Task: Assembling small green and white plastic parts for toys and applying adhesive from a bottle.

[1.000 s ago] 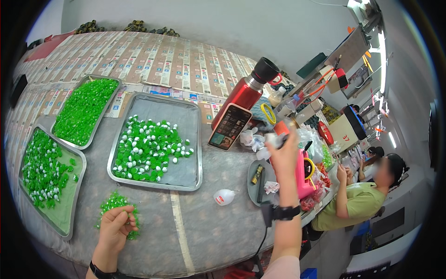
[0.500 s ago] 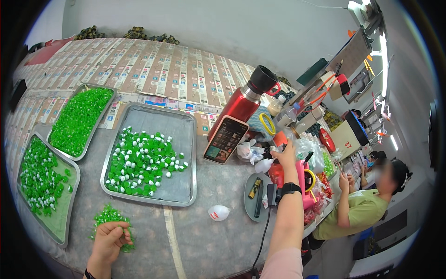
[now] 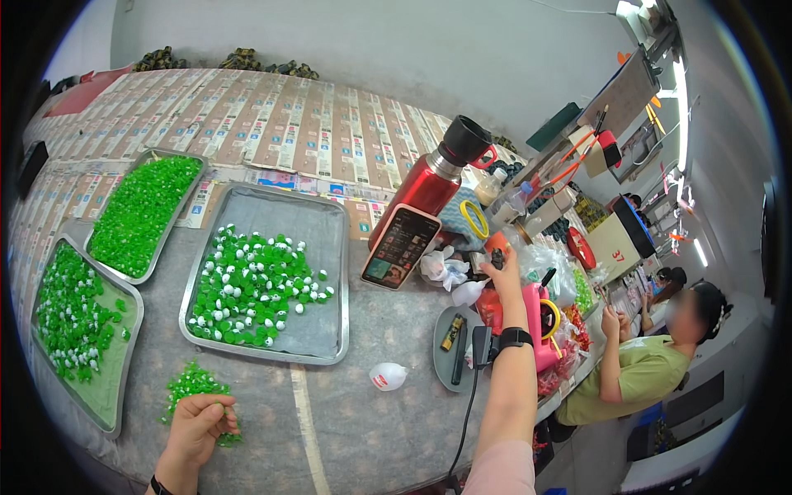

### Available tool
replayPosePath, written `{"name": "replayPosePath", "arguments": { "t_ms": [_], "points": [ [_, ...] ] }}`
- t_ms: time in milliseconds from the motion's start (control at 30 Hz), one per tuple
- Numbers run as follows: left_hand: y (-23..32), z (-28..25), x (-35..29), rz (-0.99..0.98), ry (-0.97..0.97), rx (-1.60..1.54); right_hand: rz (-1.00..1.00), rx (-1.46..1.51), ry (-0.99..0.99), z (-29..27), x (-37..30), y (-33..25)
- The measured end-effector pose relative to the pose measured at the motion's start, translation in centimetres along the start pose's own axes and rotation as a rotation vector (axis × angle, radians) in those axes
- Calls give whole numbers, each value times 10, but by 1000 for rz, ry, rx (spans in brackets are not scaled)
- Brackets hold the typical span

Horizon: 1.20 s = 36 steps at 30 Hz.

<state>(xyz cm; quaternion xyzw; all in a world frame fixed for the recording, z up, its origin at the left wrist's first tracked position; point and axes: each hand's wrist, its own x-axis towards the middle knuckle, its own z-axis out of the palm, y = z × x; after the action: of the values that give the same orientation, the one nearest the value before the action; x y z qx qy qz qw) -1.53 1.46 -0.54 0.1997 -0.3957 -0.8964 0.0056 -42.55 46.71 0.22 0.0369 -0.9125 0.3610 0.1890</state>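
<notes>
My left hand (image 3: 200, 425) rests at the near edge of the grey table (image 3: 363, 429), fingers curled over a small loose heap of green pieces (image 3: 188, 384). My right hand (image 3: 505, 268), a dark watch on its wrist, is stretched out to the right and grips a small orange object (image 3: 497, 243) with a dark part in it. It hovers beside a red flask (image 3: 431, 183) and a phone (image 3: 401, 247) propped against the flask. A metal tray (image 3: 326, 247) of green and white pieces lies between my hands.
Two more metal trays of green pieces, one (image 3: 124, 351) at the near left and one (image 3: 177, 216) behind it. A small white cap (image 3: 387, 377), a grey dish (image 3: 441, 367) with a dark tool, a pink container (image 3: 540, 330), a cable (image 3: 466, 421). A seated person in green (image 3: 639, 371) at right.
My right hand has reached farther out and right with the orange object. The view has shifted, and my left hand has stayed on the green heap.
</notes>
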Motion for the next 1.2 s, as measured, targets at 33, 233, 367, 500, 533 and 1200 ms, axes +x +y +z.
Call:
{"name": "replayPosePath", "arguments": {
  "t_ms": [33,233,367,500,533,1200],
  "points": [
    [0,-1,-1,1,4,2,-9,-122,-5,3,-4,-9],
    [3,-2,-2,7,0,-3,5,-453,39,6,-26,-62],
    [2,-3,-3,8,3,1,-16,-416,80,4,-26,-57],
    [1,-4,-4,10,0,-2,-12,-412,67,1,-28,-58],
    [1,-4,-4,9,2,-1,-8,-410,63,0,-28,-55],
    [1,-2,-2,-1,-3,-4,56,-244,42,-4,-16,-24]
  ]
}}
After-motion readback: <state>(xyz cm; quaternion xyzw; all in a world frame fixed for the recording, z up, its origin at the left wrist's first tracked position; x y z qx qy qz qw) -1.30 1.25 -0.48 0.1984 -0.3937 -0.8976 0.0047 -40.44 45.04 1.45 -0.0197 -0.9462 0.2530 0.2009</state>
